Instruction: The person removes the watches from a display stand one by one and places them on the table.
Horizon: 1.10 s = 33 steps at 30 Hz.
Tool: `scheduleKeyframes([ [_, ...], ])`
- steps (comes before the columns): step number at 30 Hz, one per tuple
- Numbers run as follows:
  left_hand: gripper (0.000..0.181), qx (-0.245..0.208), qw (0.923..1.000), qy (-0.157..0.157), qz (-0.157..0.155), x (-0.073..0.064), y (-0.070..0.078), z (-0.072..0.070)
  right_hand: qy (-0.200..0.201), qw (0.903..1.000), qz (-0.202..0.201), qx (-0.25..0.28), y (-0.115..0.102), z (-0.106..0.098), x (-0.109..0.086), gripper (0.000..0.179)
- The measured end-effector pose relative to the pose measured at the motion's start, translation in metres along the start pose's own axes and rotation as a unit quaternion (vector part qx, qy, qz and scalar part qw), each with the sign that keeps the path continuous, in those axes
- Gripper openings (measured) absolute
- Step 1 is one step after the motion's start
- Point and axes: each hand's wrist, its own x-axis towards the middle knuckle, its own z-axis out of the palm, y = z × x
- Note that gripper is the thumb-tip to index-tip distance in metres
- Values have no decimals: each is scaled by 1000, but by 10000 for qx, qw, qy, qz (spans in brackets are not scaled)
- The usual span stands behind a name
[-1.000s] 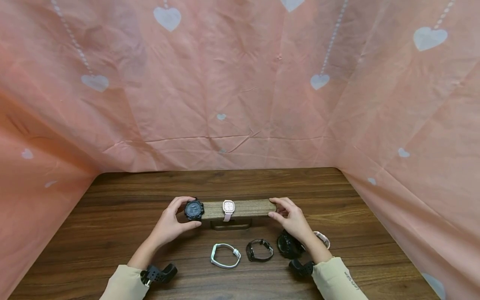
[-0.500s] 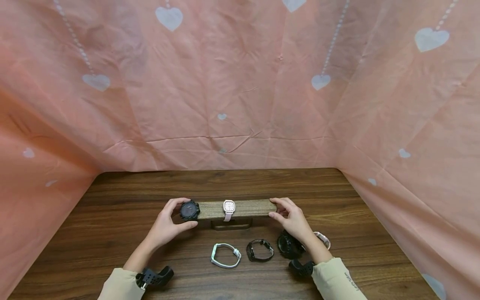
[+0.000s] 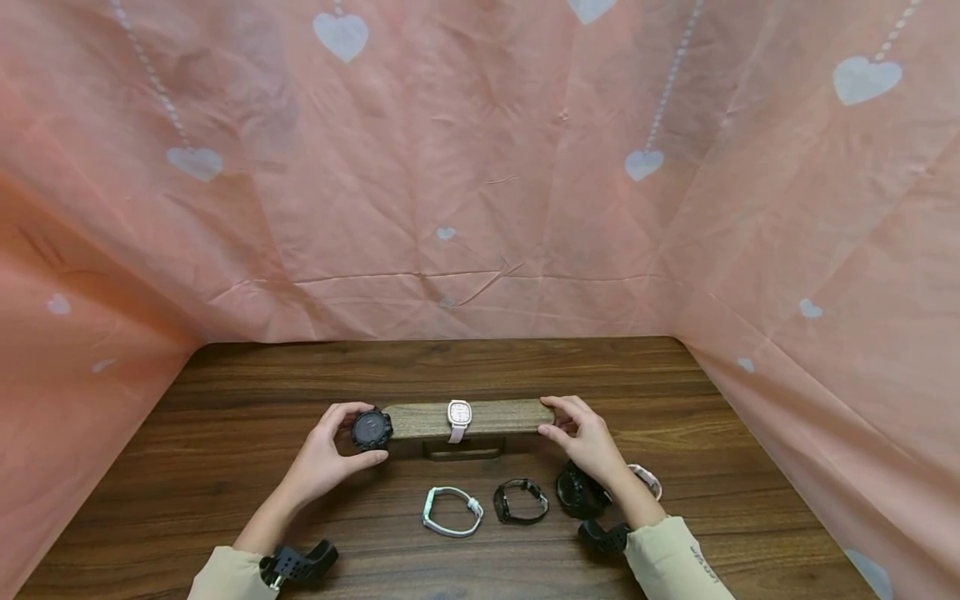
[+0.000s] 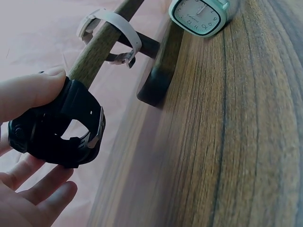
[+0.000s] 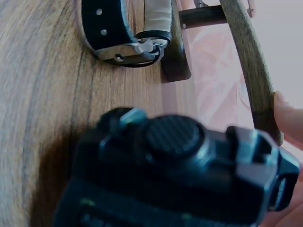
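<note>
Black watch (image 3: 372, 429) held right at the left tip of the wooden bar (image 3: 510, 414)!
Here the watch is pinched by the left hand (image 3: 322, 458), thumb on the near side, fingers on the far side; whether the bar's tip sits inside the buckled strap cannot be told. Over at the right end, the bar is pinched between thumb and fingers of the right hand (image 3: 588, 439). Between them, left of the middle, a pink watch (image 3: 459, 414) is looped around the bar, dial up. Nearer on the bench (image 3: 187, 475), left to right, are set a mint watch (image 3: 428, 507), a slim dark watch (image 3: 501, 504) and a bulky black watch (image 3: 576, 490), partly covered by the right forearm; beyond it a pink-and-white watch (image 3: 648, 481) is half hidden.
</note>
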Motion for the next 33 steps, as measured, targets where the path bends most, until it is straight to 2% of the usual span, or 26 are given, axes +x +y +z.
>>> scheduleKeyframes([
  [14,60,41,10000,22,62,-8,-1,-3,41,10000,12,-36,0,1,-1,38],
  [16,61,-41,10000,12,84,-9,-5,-2,48,10000,-12,-39,1,1,-1,38],
  [24,63,-89,9999,-71,95,-13,-40,1,77,9999,-78,-48,2,2,0,38],
  [33,63,-99,9998,-130,-75,-21,-44,-4,80,9999,-85,-37,1,1,0,39],
])
